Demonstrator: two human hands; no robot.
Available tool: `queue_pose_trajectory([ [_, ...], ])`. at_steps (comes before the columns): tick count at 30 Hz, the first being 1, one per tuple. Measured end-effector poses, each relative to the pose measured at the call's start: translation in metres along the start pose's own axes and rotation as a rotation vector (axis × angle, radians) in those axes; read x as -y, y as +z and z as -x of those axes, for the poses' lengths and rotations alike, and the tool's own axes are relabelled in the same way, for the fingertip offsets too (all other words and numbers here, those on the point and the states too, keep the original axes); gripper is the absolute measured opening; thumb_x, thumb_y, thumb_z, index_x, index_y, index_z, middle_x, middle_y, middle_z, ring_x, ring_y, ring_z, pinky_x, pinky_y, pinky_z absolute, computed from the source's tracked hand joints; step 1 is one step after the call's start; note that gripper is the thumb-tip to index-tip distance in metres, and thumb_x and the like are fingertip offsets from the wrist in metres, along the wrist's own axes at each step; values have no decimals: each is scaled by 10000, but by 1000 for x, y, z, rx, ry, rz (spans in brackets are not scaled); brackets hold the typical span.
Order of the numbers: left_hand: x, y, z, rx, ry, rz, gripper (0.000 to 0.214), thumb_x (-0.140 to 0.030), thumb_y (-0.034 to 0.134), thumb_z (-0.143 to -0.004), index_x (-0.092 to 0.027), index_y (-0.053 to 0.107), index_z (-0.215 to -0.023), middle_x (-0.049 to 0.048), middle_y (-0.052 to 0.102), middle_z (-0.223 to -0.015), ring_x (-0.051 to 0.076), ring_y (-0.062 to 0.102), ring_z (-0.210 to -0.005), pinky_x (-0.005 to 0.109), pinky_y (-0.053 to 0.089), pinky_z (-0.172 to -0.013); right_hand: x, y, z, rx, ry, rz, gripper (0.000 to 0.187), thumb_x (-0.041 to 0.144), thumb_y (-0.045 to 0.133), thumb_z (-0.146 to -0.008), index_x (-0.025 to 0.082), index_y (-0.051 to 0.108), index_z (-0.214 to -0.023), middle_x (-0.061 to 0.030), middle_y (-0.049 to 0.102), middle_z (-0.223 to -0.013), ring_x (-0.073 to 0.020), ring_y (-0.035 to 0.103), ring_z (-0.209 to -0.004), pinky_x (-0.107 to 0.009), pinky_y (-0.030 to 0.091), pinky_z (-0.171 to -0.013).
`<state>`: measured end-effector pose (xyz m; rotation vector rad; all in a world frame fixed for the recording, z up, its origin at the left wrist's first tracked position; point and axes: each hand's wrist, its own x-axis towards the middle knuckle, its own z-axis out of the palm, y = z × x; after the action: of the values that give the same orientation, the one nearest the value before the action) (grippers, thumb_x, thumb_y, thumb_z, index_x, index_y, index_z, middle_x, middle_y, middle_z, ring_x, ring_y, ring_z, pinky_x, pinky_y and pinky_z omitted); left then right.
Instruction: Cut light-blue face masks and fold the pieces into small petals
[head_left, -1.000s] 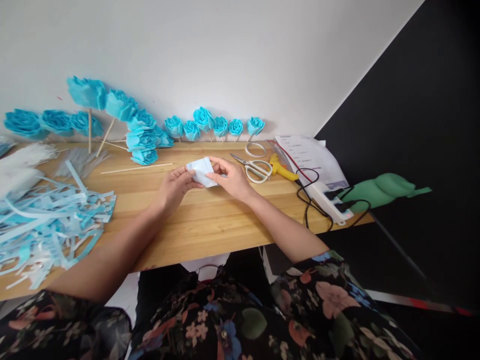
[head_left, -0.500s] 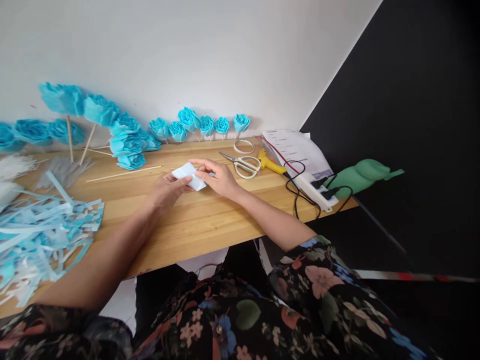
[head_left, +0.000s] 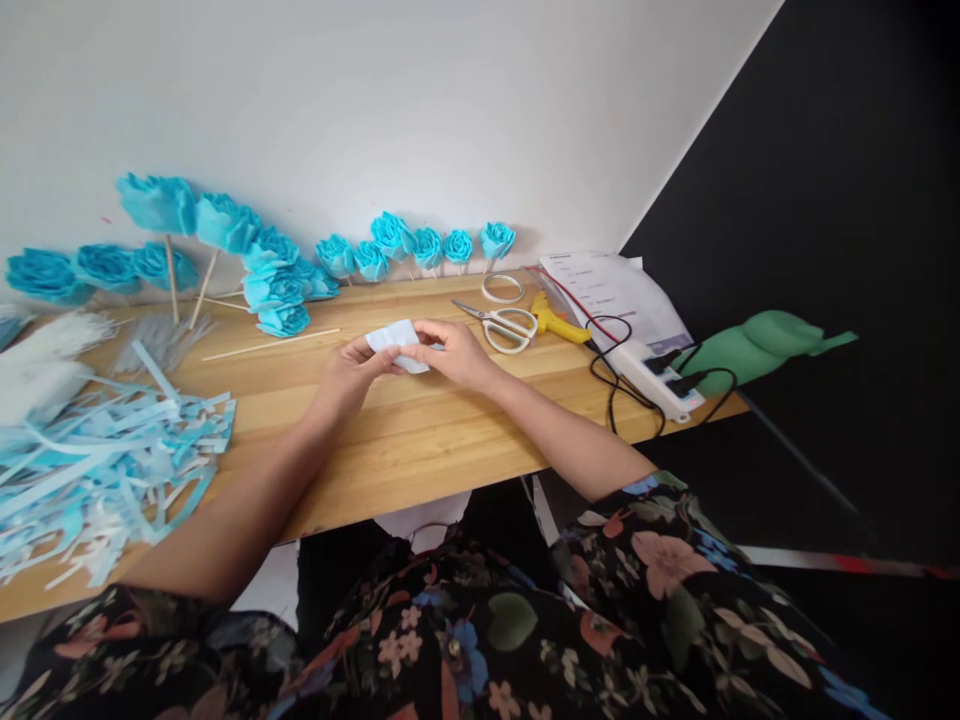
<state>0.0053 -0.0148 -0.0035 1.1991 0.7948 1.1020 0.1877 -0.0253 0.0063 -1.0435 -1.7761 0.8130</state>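
Note:
Over the middle of the wooden table (head_left: 375,450), a small pale blue folded piece of paper or thin cloth (head_left: 393,337) is held between both hands. My left hand (head_left: 352,370) pinches its left side, thumb on top. At the other side, my right hand (head_left: 454,352) grips it with thumb and fingers. Behind my left hand lies a thin wooden stick (head_left: 271,344). Scissors (head_left: 510,330) with white handles rest to the right of my right hand, beside a yellow glue gun (head_left: 559,320) and a roll of white tape (head_left: 502,289).
Blue artificial flowers (head_left: 391,236) on sticks line the wall. Blue and white strips (head_left: 127,470) pile up at left, near clear thin sticks (head_left: 161,340). At right are a power strip (head_left: 660,383) with black cables, printed sheets (head_left: 615,295) and a green bag-like object (head_left: 750,350).
The whole view has shifted, so things appear slightly further right. Both hands still hold the pale blue piece, which is turned a little, its upper edge now flatter.

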Motion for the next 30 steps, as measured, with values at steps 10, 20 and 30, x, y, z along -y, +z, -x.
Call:
queue_pose_trajectory([
  [10,7,-6,-4,-8,61,83,240,-316,844,-705,-148,678,-748,24,714,-719,115,637,-580,224,536,-553,0,-3,-1,-102,-23,26,300,430,679,-824,143,716,-907,-12,679,-811,-129,570,-740,-248,433,-720],
  [20,4,-3,-6,21,30,102,405,-339,918,-611,-177,624,-837,20,747,-816,178,726,-740,297,621,-672,-5,-2,-3,-96,-90,154,276,409,675,-859,137,716,-849,-20,678,-814,-129,571,-758,-252,418,-744],
  [30,5,-8,-5,-48,6,8,290,-279,874,-667,-143,750,-890,48,778,-892,187,734,-788,243,629,-667,-12,-7,-10,-55,-48,164,355,305,560,-972,175,624,-1296,-14,716,-947,-110,617,-854,-220,443,-808],
])
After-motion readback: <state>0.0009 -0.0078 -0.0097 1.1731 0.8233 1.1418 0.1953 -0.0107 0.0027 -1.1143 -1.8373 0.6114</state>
